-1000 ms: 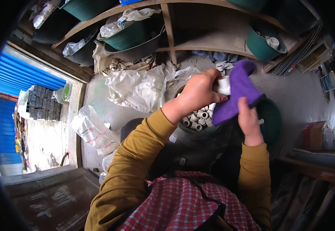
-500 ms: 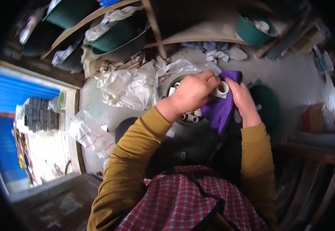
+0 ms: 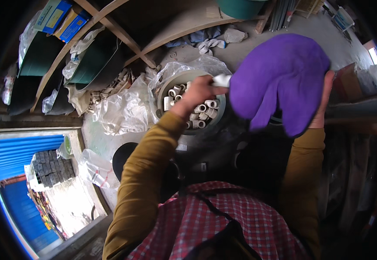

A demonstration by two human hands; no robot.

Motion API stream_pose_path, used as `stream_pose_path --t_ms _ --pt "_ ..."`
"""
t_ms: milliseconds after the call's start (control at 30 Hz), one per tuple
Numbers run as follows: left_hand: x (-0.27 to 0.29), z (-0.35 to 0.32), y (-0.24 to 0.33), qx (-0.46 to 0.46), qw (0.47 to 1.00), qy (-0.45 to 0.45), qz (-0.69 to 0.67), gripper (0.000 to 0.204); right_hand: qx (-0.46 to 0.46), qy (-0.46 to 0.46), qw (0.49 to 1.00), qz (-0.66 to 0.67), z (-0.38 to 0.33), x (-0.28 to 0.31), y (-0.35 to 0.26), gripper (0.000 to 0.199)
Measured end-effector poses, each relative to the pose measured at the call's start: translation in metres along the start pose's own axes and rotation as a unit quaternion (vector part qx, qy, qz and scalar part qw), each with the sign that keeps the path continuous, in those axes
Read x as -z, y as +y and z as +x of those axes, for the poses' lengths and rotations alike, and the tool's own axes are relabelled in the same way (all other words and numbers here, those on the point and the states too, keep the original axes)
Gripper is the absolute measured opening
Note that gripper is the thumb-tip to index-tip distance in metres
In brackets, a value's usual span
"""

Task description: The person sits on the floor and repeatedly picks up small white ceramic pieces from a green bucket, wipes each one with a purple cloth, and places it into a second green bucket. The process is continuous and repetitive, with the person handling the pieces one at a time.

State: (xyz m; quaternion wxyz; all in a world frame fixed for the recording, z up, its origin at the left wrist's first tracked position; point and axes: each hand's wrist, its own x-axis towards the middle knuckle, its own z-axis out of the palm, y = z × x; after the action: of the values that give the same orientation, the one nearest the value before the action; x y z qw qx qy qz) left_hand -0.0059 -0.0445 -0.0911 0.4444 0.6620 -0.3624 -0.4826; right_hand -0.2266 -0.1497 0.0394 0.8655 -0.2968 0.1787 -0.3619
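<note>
My left hand (image 3: 199, 93) is closed on a white plastic pipe fitting (image 3: 221, 80), blurred by motion, above the right part of a round tub (image 3: 218, 118). Many white pipe fittings (image 3: 211, 113) lie loose in that tub, some of them elbows. On the right, my right hand (image 3: 325, 102) grips the edge of a purple cloth (image 3: 279, 71), its thumb side showing and its other fingers behind the fabric. Spread wide, the cloth hangs in folds and hides what is beneath it. The fitting's right end is close to the cloth's left edge; whether they touch I cannot tell.
Crumpled clear plastic (image 3: 125, 108) lies left of the tub, with a plastic bag (image 3: 99, 167) nearer the doorway. Green bins (image 3: 95, 54) sit on wooden shelving at upper left. Another green tub (image 3: 240, 8) stands at the back. Grey blocks (image 3: 52, 167) are stacked outside.
The purple cloth has swung up and spread out to the right with my right hand. My left hand and the fitting have drawn away from it, and the view has shifted.
</note>
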Motion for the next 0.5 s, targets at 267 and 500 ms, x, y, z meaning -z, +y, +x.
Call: stream_pose_path --t_ms 267,500 --pt "-0.050 0.059 0.015 0.007 0.975 0.045 -0.217 0.061 0.038 0.110 0.981 -0.158 0.014 0.008 0.002 0.045" --pt "-0.017 0.027 0.089 -0.232 0.969 -0.032 -0.077 0.023 0.059 -0.011 0.965 -0.257 0.034 0.011 0.018 0.052"
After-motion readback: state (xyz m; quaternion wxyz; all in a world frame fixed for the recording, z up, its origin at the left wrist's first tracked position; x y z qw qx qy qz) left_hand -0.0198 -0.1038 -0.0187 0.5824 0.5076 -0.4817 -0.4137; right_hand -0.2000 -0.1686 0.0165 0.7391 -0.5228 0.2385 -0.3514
